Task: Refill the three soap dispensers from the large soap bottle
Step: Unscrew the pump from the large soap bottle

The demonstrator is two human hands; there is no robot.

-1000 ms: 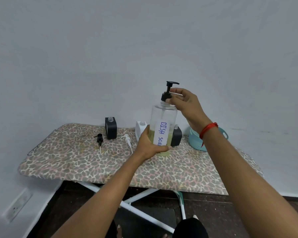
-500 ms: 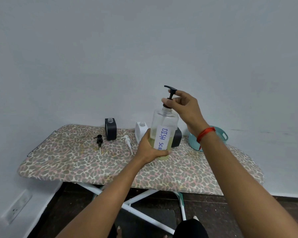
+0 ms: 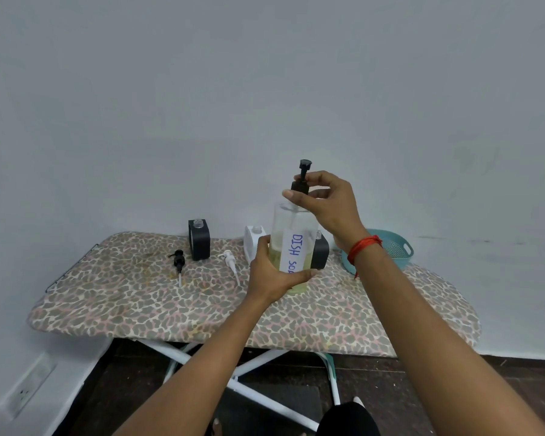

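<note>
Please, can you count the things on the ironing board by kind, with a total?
Large soap bottle: 1
Soap dispensers: 3, two dark, one white
Loose pumps: 2, black, white
Teal basket: 1
Total: 7

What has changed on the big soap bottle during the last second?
The right hand has turned the black pump: its nozzle pointed right, then left, and now points about toward the camera. The left hand kept holding the large soap bottle. The dispensers and loose pumps on the board did not move.
</note>
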